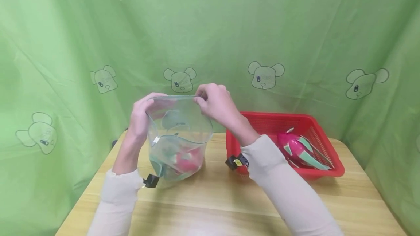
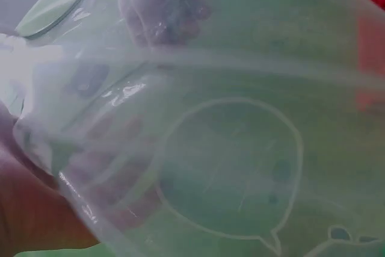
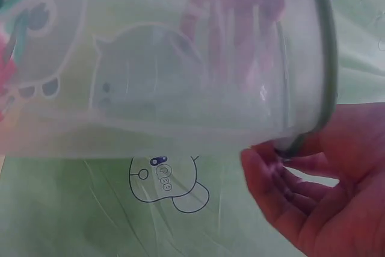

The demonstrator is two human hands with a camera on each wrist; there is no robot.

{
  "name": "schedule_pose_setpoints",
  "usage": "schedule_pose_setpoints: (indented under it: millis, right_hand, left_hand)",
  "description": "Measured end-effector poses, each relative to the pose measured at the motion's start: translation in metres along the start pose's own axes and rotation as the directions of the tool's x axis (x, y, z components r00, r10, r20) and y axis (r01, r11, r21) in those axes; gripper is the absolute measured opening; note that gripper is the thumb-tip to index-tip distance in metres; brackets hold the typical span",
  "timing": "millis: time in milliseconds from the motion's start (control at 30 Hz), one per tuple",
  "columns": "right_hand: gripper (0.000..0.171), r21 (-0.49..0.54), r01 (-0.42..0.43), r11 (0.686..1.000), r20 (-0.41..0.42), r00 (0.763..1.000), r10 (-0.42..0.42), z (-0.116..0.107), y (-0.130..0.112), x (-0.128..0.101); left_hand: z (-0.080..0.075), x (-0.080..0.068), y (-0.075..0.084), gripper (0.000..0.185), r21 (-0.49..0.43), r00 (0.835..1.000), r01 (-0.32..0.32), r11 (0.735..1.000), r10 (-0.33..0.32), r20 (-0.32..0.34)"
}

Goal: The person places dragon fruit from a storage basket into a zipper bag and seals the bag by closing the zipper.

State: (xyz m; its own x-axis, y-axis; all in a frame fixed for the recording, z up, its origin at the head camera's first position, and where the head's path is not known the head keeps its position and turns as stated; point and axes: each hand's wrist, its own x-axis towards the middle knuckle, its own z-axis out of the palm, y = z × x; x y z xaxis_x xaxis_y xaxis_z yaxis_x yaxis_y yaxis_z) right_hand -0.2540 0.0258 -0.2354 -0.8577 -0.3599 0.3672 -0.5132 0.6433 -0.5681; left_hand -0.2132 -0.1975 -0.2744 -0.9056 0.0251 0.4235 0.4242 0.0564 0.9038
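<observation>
A clear zip bag (image 1: 200, 130) with a pale green zipper edge stands upright over the table, its mouth spread wide. Through its wall shows a pink and green dragon fruit (image 1: 188, 160) low inside. My left hand (image 1: 139, 114) holds the left side of the rim, and its fingers show through the plastic. At the far right of the rim, my right hand (image 1: 216, 103) pinches the edge between thumb and fingers. A white zipper pull (image 1: 156, 140) hangs at the left front of the mouth. The right wrist view shows the bag's printed cartoon figures (image 3: 144, 70).
To the right, a red plastic basket (image 1: 275, 114) holds pink dragon fruit (image 1: 296, 146) with green leaf tips. My right forearm (image 1: 275, 170) crosses in front of its left part. The wooden table (image 1: 203, 207) ends at a green curtain (image 1: 210, 28) printed with bear heads.
</observation>
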Motion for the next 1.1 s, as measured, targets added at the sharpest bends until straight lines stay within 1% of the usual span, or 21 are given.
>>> schedule_pose_setpoints:
  millis: [67, 133, 233, 367, 467, 533, 600, 667, 733, 767, 800, 867, 933, 1000, 1100]
  right_hand:
    - [0.008, 0.003, 0.015, 1.0, -0.052, 0.999, -0.015, 0.0, -0.001, 0.001]
    - [0.01, 0.002, 0.028, 1.0, -0.1, 0.995, -0.028, 0.0, -0.001, 0.003]
    - [0.012, 0.014, 0.03, 0.999, -0.139, 0.99, -0.028, 0.001, 0.0, 0.006]
    - [0.013, 0.021, 0.021, 1.0, -0.132, 0.991, -0.018, 0.001, 0.002, 0.009]
    - [0.013, 0.038, 0.014, 0.999, -0.109, 0.994, -0.01, 0.0, 0.003, 0.011]
    - [0.013, 0.051, 0.019, 0.999, -0.094, 0.996, -0.015, 0.0, 0.003, 0.013]
    - [0.013, 0.065, 0.029, 0.997, -0.083, 0.996, -0.024, 0.0, 0.003, 0.014]
    - [0.012, 0.071, 0.041, 0.997, -0.082, 0.996, -0.035, 0.001, 0.004, 0.015]
    - [0.013, 0.066, 0.048, 0.997, -0.094, 0.995, -0.041, 0.001, 0.005, 0.016]
    - [0.013, 0.067, 0.048, 0.997, -0.101, 0.994, -0.041, 0.002, 0.006, 0.017]
    - [0.013, 0.061, 0.048, 0.997, -0.109, 0.993, -0.041, 0.002, 0.007, 0.017]
    - [0.013, 0.064, 0.054, 0.996, -0.122, 0.991, -0.046, 0.004, 0.009, 0.019]
    - [0.014, 0.065, 0.069, 0.995, -0.137, 0.989, -0.06, 0.005, 0.01, 0.022]
    - [0.015, 0.066, 0.086, 0.994, -0.152, 0.986, -0.075, 0.007, 0.011, 0.025]
    - [0.015, 0.083, 0.093, 0.992, -0.164, 0.983, -0.079, 0.01, 0.011, 0.03]
  left_hand:
    - [-0.001, -0.002, -0.001, 0.046, 0.009, 1.0, -0.001, 1.0, 0.001, 0.025]
    - [-0.002, -0.005, -0.003, 0.047, 0.018, 0.999, 0.011, 1.0, -0.012, 0.045]
    - [-0.002, -0.008, -0.006, 0.048, 0.029, 0.996, 0.038, 0.999, -0.04, 0.077]
    - [-0.002, -0.01, -0.011, 0.049, 0.056, 0.99, 0.063, 0.996, -0.07, 0.124]
    - [-0.001, -0.009, -0.011, 0.048, 0.082, 0.981, 0.082, 0.993, -0.095, 0.169]
    - [0.001, -0.008, -0.01, 0.045, 0.111, 0.971, 0.092, 0.99, -0.113, 0.21]
    - [0.002, -0.007, -0.008, 0.044, 0.145, 0.957, 0.105, 0.984, -0.14, 0.255]
    - [0.005, -0.005, -0.007, 0.044, 0.153, 0.946, 0.124, 0.98, -0.163, 0.282]
    - [0.009, -0.004, -0.006, 0.044, 0.139, 0.944, 0.146, 0.979, -0.18, 0.277]
    - [0.01, -0.003, -0.007, 0.045, 0.124, 0.946, 0.157, 0.98, -0.185, 0.268]
    - [0.012, -0.003, -0.007, 0.046, 0.101, 0.949, 0.172, 0.98, -0.192, 0.25]
    - [0.015, -0.002, -0.007, 0.046, 0.057, 0.961, 0.181, 0.982, -0.189, 0.2]
    - [0.018, -0.001, -0.006, 0.046, 0.024, 0.974, 0.171, 0.985, -0.172, 0.148]
    - [0.02, 0.001, -0.004, 0.046, 0.003, 0.985, 0.142, 0.99, -0.142, 0.094]
    - [0.024, 0.005, -0.002, 0.046, -0.017, 0.995, 0.097, 0.995, -0.096, 0.02]
